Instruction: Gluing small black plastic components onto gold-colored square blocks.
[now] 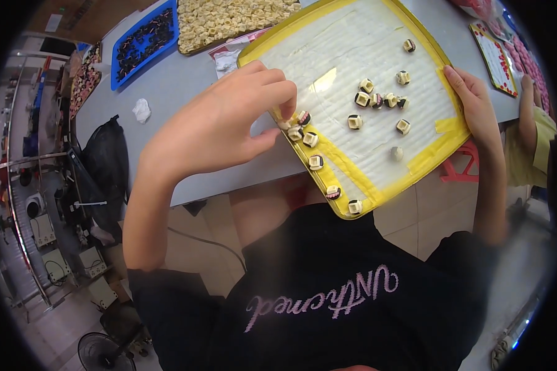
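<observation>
grey floor with a fan (pixel 105 353) at left. blue tray (pixel 143 38) on the grey table (pixel 185 86). left hand (pixel 220 127) pinches a small part (pixel 284 123) at the yellow tray (pixel 414 162) edge. right hand (pixel 473 102), fingers flat, grips its right rim.

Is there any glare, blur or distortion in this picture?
Head view: glare whitens the tray lining near its middle; the fisheye bends the table edge and darkens the corners; the left hand and the small pieces look fairly sharp, the rim softer.
</observation>
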Tool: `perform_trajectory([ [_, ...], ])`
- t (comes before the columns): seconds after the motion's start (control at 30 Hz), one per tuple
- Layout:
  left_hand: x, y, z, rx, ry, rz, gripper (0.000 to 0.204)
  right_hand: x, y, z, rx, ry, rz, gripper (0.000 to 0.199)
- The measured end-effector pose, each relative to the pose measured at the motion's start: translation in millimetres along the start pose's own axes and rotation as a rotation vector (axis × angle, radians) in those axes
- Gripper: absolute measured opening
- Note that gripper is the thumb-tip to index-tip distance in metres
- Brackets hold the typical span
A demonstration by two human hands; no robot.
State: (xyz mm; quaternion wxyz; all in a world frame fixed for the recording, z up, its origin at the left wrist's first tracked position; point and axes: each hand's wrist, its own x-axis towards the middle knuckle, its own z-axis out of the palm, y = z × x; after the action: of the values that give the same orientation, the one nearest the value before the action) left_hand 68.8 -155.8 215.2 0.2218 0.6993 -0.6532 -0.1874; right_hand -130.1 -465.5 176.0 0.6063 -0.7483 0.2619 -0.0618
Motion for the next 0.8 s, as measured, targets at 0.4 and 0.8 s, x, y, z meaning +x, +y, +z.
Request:
perform_trajectory([
  [0.4, 1.6, -3.9, 8.4, -0.021, 0.014, 0.017, 0.015, -2.9, 3.9, 5.1, -0.01, 0.024, 0.012, 0.036],
  [0.8, 49.9, -113.4, -56.4, 0.313, 0.718, -0.16, 0.022, 21.7, 23.0, -19.3, 0.055, 0.119, -0.008, 0.036],
])
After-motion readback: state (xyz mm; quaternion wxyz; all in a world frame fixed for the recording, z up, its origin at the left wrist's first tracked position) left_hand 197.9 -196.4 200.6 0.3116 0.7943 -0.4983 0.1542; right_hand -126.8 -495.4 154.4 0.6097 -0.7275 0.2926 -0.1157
